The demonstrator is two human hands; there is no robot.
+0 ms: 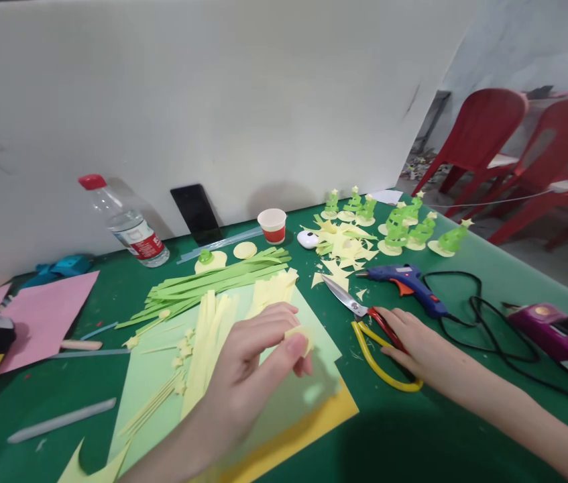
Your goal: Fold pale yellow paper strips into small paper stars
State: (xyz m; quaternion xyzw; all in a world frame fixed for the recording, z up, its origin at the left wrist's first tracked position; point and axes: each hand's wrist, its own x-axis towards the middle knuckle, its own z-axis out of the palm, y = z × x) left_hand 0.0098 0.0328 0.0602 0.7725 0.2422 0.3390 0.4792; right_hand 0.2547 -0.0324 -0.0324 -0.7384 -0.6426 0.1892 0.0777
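Green tabletop point(444, 443): left hand point(258, 355) pinching a pale-yellow paper piece point(305, 334) between thumb and fingers; at its three o'clock, right hand point(409, 339) gripping red-and-yellow-handled scissors point(359, 310); glue gun point(394, 274) at two o'clock, green paper strips point(208, 282) at eleven.

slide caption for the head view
Left hand pinches a small paper piece; right hand holds scissors on the green table.

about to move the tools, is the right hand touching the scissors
Touching; the head view shows the right hand against the red handle of the scissors, with no gap.
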